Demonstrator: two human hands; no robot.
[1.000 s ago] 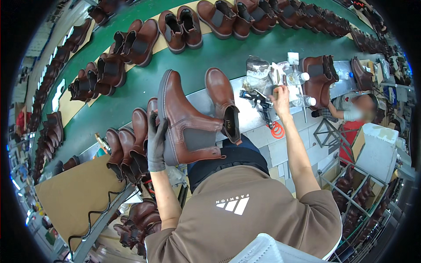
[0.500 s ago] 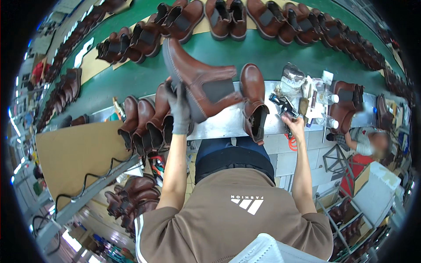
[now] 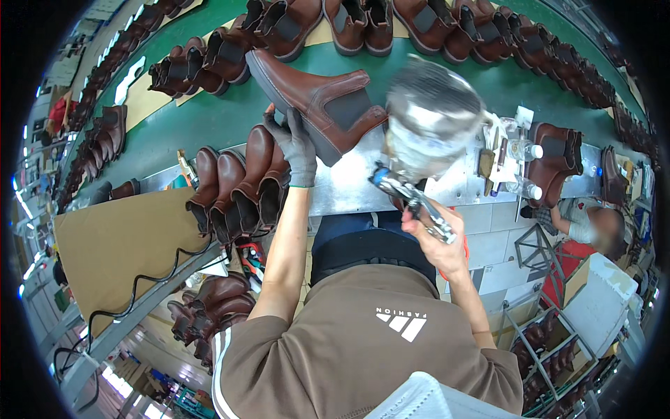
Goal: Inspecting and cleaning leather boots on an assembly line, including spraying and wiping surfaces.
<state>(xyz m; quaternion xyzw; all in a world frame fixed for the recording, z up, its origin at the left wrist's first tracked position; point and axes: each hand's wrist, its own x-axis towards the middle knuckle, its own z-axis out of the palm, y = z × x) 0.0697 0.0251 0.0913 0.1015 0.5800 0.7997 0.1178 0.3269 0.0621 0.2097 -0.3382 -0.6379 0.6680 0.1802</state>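
Note:
My left hand [image 3: 299, 150], in a grey glove, grips a brown Chelsea boot [image 3: 296, 82] from below at its sole. The boot lies on its side in the air, toe up to the left, its dark elastic panel facing me. My bare right hand [image 3: 443, 241] is closed round a metal spray gun [image 3: 405, 188] with a clouded, paint-smeared cup [image 3: 436, 119] on top. The cup is blurred by motion and hides most of the boot standing behind it. Left of my gloved hand, several brown boots [image 3: 228, 178] stand at the metal-topped edge [image 3: 342, 192] of the bench.
Rows of brown boots [image 3: 426, 24] line the green bench [image 3: 370, 66] at the far side. To the right are clear bottles [image 3: 520, 150], a brush [image 3: 486, 162] and a boot pair [image 3: 551, 164]. Cardboard [image 3: 132, 244] stands at left; a co-worker [image 3: 583, 220] is at right.
My right hand has lifted the spray gun from among the bottles and brought it left and nearer to me. The held boot has tilted and shifted slightly left.

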